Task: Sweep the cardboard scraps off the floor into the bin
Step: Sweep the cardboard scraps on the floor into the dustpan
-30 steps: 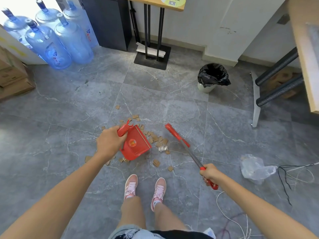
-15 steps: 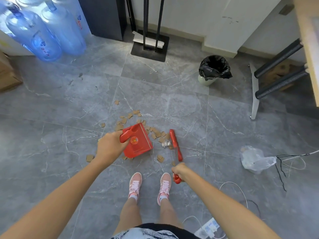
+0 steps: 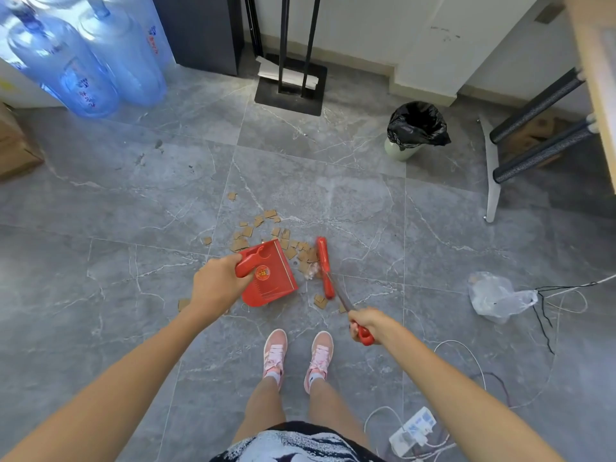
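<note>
The left hand (image 3: 218, 288) grips the red dustpan (image 3: 273, 278) by its handle. The right hand (image 3: 366, 323) grips the red broom (image 3: 325, 265), whose head has swung in from the right, crowding cardboard scraps (image 3: 246, 233) toward the pan. Most scraps are still on the floor (image 3: 133, 201), well apart from the black-lined bin (image 3: 415, 128), so collection looks barely begun.

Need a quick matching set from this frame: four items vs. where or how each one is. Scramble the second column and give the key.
Column one:
1. dustpan
2. broom
3. bin
4. clear plastic bag

Column two:
A. lined with a black liner
B. gripped by the left hand
C. lying loose on the floor, held by nobody
D. gripped by the right hand

Pairs: 1-B, 2-D, 3-A, 4-C
</note>
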Available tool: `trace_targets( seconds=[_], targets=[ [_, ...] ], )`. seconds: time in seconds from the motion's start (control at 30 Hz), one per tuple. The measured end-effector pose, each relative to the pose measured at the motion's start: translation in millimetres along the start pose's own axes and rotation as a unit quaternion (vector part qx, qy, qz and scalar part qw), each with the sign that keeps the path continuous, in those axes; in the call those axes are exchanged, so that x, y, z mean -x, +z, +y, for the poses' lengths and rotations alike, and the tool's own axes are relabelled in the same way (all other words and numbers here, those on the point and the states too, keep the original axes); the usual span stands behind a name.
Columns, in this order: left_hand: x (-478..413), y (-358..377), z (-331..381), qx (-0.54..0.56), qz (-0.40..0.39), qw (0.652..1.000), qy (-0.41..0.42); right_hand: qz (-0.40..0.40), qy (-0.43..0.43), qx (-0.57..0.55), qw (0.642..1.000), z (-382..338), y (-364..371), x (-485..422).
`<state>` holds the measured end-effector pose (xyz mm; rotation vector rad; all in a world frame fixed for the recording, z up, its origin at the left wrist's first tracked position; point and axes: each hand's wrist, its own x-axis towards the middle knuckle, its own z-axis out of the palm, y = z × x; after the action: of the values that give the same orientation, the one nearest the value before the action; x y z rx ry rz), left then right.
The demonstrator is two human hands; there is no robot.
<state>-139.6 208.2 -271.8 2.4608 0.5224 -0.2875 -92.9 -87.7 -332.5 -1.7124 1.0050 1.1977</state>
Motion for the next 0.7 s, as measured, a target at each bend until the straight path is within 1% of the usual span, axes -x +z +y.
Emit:
trace_targets(
  seconds=[0.1,0.27,0.53,0.7],
  targets=[
    [4.5,-5.9,2.1,0.007,-0.005,1.000,0.002,0.002,0.014,-0.029,0.999,15.4,-23.1,12.6],
    [6.9,-11.5,12.3,0.003,0.001,1.000,0.017,0.012,0.018,-0.025,0.999,30.1,-49.7,27.4],
    [12.7,-4.5,28.4,-0.014,-0.005,1.000,0.025,0.017,0.040,-0.054,0.998,48.0,-80.7,11.2],
    [16.4,0.6,38.2,-0.030,0.007,0.999,0.025,0.015,0.065,-0.052,0.996,67.8,-96.9,2.2]
  ],
)
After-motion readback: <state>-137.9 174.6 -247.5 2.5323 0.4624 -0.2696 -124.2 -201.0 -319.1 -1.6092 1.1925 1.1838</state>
